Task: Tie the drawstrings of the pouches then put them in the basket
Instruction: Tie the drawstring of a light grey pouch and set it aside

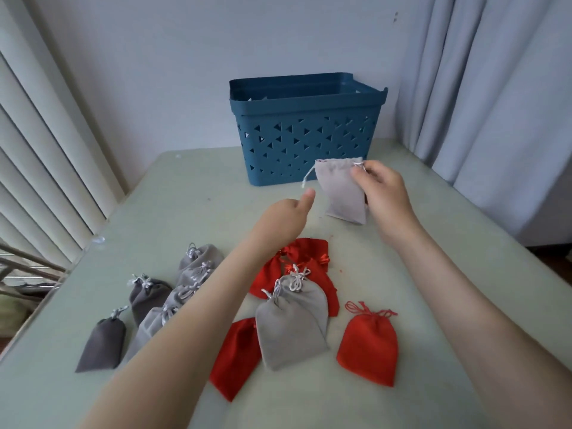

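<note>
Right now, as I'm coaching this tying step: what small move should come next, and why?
Probably the left hand should pinch the loose cord hanging left of the grey pouch. The right hand pinches its other side, and no knot shows.

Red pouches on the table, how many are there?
5 red pouches: one alone on the right, one partly under the light grey pouches, three heaped behind those; the heap may hide more.
</note>
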Demonstrator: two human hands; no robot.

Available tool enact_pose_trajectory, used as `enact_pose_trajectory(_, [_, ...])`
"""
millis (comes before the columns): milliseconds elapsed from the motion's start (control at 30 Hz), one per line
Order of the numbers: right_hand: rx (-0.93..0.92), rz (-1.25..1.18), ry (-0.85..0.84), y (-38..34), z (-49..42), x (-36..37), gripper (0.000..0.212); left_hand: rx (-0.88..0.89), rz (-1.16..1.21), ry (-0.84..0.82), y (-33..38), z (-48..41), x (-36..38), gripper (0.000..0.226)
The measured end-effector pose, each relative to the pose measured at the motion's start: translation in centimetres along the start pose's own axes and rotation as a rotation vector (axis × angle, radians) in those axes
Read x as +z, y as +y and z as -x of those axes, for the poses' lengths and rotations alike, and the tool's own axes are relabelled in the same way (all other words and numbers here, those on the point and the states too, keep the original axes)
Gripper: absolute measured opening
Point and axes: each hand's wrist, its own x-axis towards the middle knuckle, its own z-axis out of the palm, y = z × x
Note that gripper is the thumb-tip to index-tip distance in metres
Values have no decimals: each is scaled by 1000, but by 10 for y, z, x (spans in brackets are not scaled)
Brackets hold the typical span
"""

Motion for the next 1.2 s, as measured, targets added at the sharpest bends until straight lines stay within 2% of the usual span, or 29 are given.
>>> enact_pose_trajectory(100, [189,-339,-173,-15,30,-6,18,-35,349,-53,-9,22,-2,69])
enact_pose_trajectory(167, [367,-497,-253,-16,57,-1,17,-43,638,-137,-23,40,1,64])
enact_pose_trajectory(233, [489,-500,-354,-13,81,8,17,-65,840,-98,-41,56,6,55])
enact_pose_trajectory(367, [571,-335,-494,3,103,25,19,-70,933,18,-70,81,14,41])
enact_pose_trajectory(467, [498,-261,-572,10,107,26,14,-31,973,91,-76,89,15,39])
enact_pose_trajectory(567, [445,-254,-649,17,110,23,21,-11,990,117,-78,89,18,40])
enact_pose_trajectory(633, [432,-259,-606,21,109,24,20,-12,1013,107,-82,87,19,42])
enact_pose_trajectory(733, [388,-236,-439,26,107,28,12,-75,1035,98,-83,86,18,46])
enact_pose_trajectory(900, [240,-289,-292,28,106,30,16,-205,1055,109,-82,86,18,41])
enact_pose_trajectory(1067, [284,-738,-308,19,104,27,15,-203,977,0,-80,88,21,38])
enact_pose_trajectory(1133, [352,-948,-330,17,104,28,21,-197,996,-17,-79,89,23,41])
enact_pose_trajectory(1200, [414,-1035,-304,16,104,28,19,-172,1074,-9,-77,88,21,41])
